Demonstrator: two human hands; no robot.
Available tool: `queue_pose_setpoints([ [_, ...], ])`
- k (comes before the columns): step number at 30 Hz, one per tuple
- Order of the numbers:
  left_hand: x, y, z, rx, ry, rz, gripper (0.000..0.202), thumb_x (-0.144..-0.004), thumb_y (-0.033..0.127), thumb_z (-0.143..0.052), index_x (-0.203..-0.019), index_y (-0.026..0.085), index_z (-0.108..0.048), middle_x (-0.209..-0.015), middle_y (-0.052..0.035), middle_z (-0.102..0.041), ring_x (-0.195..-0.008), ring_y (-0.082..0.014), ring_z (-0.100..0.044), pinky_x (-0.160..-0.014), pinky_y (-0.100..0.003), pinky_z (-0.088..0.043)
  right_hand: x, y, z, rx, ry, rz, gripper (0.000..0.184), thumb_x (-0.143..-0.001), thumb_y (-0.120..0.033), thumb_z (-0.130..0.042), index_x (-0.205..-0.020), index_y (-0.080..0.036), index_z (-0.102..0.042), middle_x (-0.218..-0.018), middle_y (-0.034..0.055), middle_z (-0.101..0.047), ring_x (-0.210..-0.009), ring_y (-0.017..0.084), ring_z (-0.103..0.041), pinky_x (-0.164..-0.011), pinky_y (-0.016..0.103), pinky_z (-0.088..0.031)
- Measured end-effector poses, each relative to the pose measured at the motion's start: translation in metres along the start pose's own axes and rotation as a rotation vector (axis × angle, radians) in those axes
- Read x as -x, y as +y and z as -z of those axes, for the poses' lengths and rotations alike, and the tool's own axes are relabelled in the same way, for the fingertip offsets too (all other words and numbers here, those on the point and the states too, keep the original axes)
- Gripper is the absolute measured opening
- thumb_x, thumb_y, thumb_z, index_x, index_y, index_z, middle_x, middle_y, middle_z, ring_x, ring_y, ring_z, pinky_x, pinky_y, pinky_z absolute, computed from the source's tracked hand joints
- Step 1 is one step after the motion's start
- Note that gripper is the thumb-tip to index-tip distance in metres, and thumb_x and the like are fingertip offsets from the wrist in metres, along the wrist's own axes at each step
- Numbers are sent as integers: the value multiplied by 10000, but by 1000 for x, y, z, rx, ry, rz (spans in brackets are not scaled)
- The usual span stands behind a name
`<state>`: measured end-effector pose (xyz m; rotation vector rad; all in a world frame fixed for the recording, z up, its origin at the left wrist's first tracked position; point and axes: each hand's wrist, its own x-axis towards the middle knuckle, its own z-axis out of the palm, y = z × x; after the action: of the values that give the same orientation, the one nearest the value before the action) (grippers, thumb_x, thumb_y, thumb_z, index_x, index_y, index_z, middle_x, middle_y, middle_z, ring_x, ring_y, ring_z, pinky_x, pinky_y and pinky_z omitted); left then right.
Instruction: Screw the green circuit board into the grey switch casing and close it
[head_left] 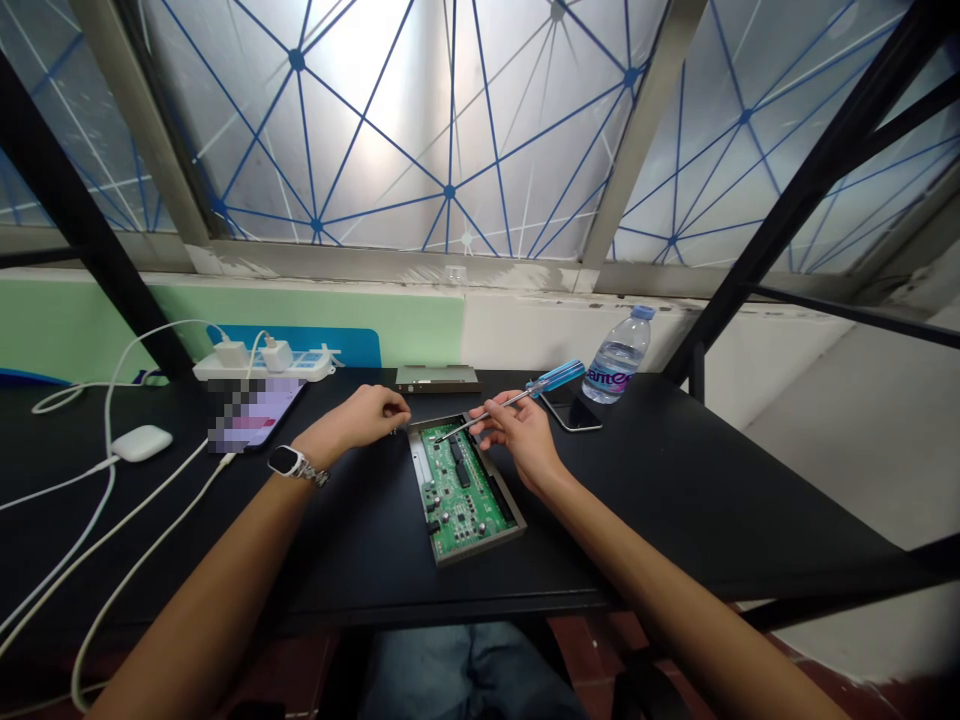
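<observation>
Green circuit board lies under the screwdriver gripped by the right hand.

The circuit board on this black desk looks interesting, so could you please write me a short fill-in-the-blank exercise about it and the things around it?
1. The right hand holds a screwdriver with a ____ handle.
2. The circuit board under the screwdriver's tip is ____ in colour.
3. The wristwatch is worn on the ____ wrist.

Missing words: blue, green, left.
</observation>
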<state>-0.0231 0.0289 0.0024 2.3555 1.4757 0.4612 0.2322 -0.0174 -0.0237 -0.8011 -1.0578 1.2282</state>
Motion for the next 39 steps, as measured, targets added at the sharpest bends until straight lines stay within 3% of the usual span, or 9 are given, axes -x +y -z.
queue_pose_setpoints([
  [7, -7, 12, -16, 118, 34, -135, 235, -856, 292, -573, -912, 171, -766, -890, -69, -755, -782, -195, -682, -726, -279, -505, -1, 1, 0, 17, -8, 22, 414, -756, -414, -837, -886, -209, -502, -777, 49, -772, -620, 178, -724, -467, 240, -565],
  [14, -10, 7, -22, 179, 28, -105, 196, -858, 253, -595, -902, 173, -769, -862, -63, -760, -762, -187, -691, -707, -266, -517, -2, 2, -1, 23, -16, 28, 421, -752, -430, -840, -883, -210, -507, -764, 48, -767, -599, 171, -715, -472, 242, -569],
  [21, -15, 19, -34, 194, 132, -139, 198, -852, 151, -588, -916, 163, -775, -928, -73, -766, -839, -196, -701, -787, -282, -533, -12, 3, 2, 85, -62, 60, 408, -791, -450, -793, -903, -221, -474, -724, 6, -740, -530, 148, -677, -465, 256, -572],
  [29, -19, 30, -48, 280, 163, -173, 176, -851, 160, -597, -900, 163, -766, -900, -59, -749, -789, -186, -675, -743, -282, -515, -44, -10, -14, 412, -195, 172, 358, -961, -583, -512, -941, -227, -473, -674, -25, -687, -461, 137, -645, -423, 243, -540],
  [34, -18, 34, -49, 408, 170, -188, 203, -855, 197, -591, -965, 149, -755, -959, -65, -759, -815, -197, -660, -742, -291, -502, -57, -22, -35, 679, -268, 310, 330, -1025, -518, -415, -883, -224, -463, -646, -13, -666, -435, 122, -610, -440, 228, -513],
  [39, -17, 38, -45, 665, 168, -252, 261, -907, 280, -588, -1046, 121, -741, -981, -89, -754, -936, -233, -679, -835, -314, -519, -58, -23, -41, 772, -293, 370, 301, -1040, -465, -419, -858, -229, -465, -628, -15, -667, -450, 131, -622, -497, 240, -516],
])
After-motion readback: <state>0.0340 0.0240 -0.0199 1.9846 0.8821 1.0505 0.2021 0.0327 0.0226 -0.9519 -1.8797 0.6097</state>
